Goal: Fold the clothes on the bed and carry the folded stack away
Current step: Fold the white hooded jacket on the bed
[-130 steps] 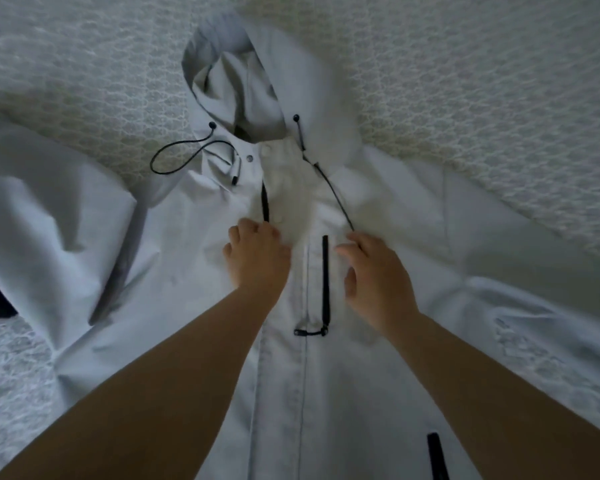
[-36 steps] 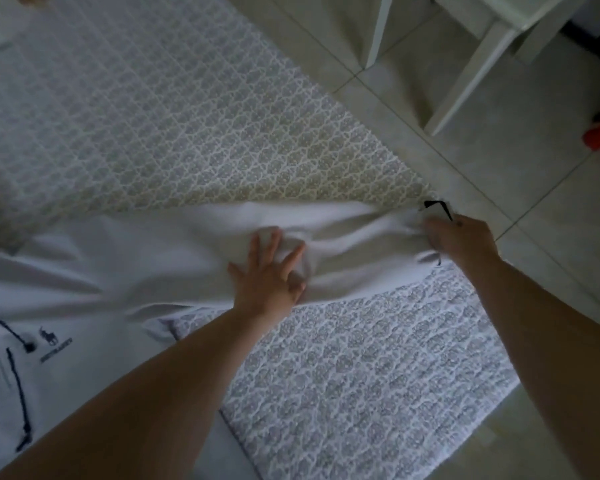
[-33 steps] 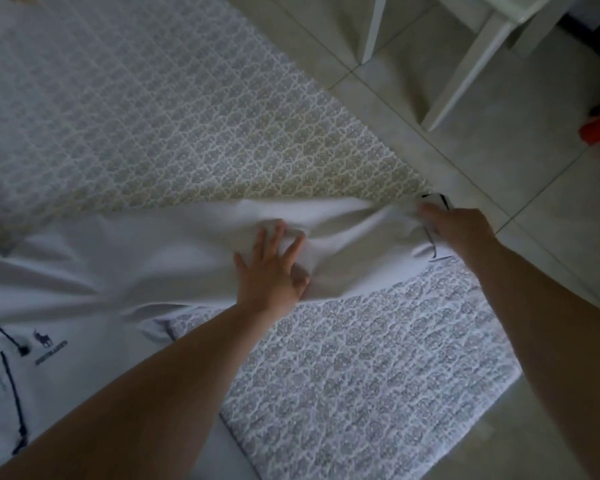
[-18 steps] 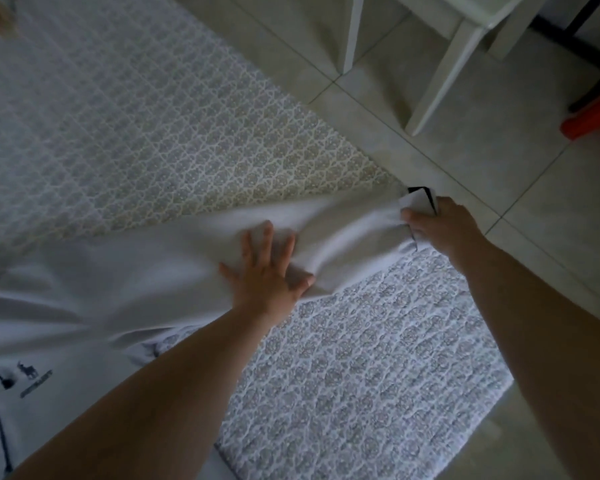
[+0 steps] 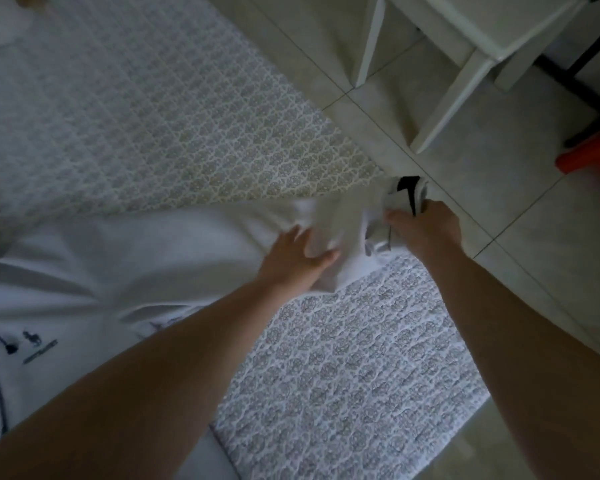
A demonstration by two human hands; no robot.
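White jacket [image 5: 84, 265] lies across the bed [image 5: 153, 126], mid-frame. Our left hand [image 5: 293, 259] presses spread fingers on its sleeve [image 5: 222, 237] to anchor it; our right hand [image 5: 425, 226] pinches the cuff [image 5: 400, 199], probably for folding.

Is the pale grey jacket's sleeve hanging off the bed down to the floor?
No, the pale grey jacket sleeve lies stretched across the patterned bed cover, its cuff gripped by the right hand.
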